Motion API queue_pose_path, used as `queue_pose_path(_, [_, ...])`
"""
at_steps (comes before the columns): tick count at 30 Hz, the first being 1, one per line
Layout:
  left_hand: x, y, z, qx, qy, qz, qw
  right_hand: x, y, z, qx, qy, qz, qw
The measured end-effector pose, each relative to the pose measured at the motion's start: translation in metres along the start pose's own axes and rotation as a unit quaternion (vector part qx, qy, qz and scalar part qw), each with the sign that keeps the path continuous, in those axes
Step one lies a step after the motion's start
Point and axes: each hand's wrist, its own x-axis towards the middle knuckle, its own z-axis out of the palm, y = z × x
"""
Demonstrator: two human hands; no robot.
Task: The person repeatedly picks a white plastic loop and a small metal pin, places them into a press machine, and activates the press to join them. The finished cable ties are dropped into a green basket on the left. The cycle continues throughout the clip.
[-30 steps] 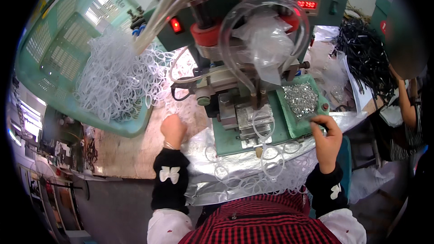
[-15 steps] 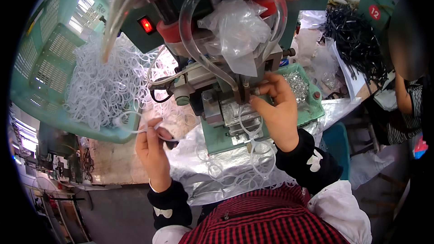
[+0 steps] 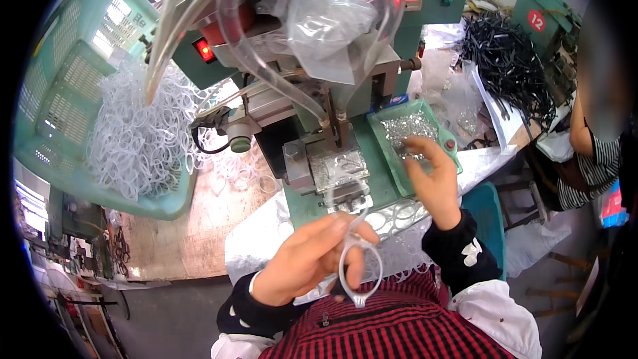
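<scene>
My left hand (image 3: pixel 309 259) is closed on a clear plastic loop strap (image 3: pixel 380 272) in front of the press. One ring of the strap hangs below my fingers, and another part reaches up toward the metal fixture (image 3: pixel 339 169). A dark patch shows by the fingers of that hand. To the right, my right hand (image 3: pixel 433 183) reaches to the green tray (image 3: pixel 397 183) of small shiny metal pieces (image 3: pixel 409 127). Its thumb and forefinger are apart, with no held thing visible between them. Above the fixture, the press's narrow tool (image 3: pixel 335 129) stands with no hand beside it.
At the left a green basket (image 3: pixel 178 206) holds a heap of clear loops (image 3: pixel 136 136). More loops lie on the foil-covered table edge and by my lap. Black strips (image 3: pixel 508 66) are piled at the back right. Clear hoses and a plastic bag (image 3: pixel 329 23) hang before the press; another person's arm (image 3: pixel 581 126) is at far right.
My left hand has come from beside the basket to the front of the press with the strap. My right hand has left the fixture and moved right to the tray. The view has shifted slightly.
</scene>
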Motion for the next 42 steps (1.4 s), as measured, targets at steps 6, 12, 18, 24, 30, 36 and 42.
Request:
queue_pose_path(6, [0.038, -0.013, -0.006, -0.018, 0.067, -0.041, 0.997, 0.002, 0.04, -0.021, -0.019, 0.073, 0.015, 0.997])
queue_pose_path(12, [0.042, -0.017, -0.011, -0.023, 0.067, -0.036, 0.997, 0.007, 0.052, -0.035, -0.14, 0.02, 0.004, 0.99])
queue_pose_path(18, [0.039, -0.026, -0.02, -0.007, 0.041, -0.024, 0.999, -0.011, 0.055, -0.015, -0.296, 0.024, -0.065, 0.953])
queue_pose_path(24, [-0.01, -0.061, -0.04, 0.279, 0.23, 0.181, 0.915, -0.016, 0.064, -0.014, -0.234, 0.049, -0.027, 0.971])
queue_pose_path(30, [0.008, -0.015, -0.141, 0.696, 0.439, 0.333, 0.46, -0.016, 0.054, -0.006, -0.083, 0.077, -0.012, 0.994])
queue_pose_path(36, [0.039, -0.02, -0.262, 0.753, 0.356, 0.309, 0.46, -0.012, 0.051, 0.003, -0.085, 0.063, -0.002, 0.994])
queue_pose_path(42, [0.01, 0.088, -0.245, 0.382, 0.371, 0.317, 0.785, 0.0, 0.046, 0.003, -0.039, 0.082, 0.013, 0.996])
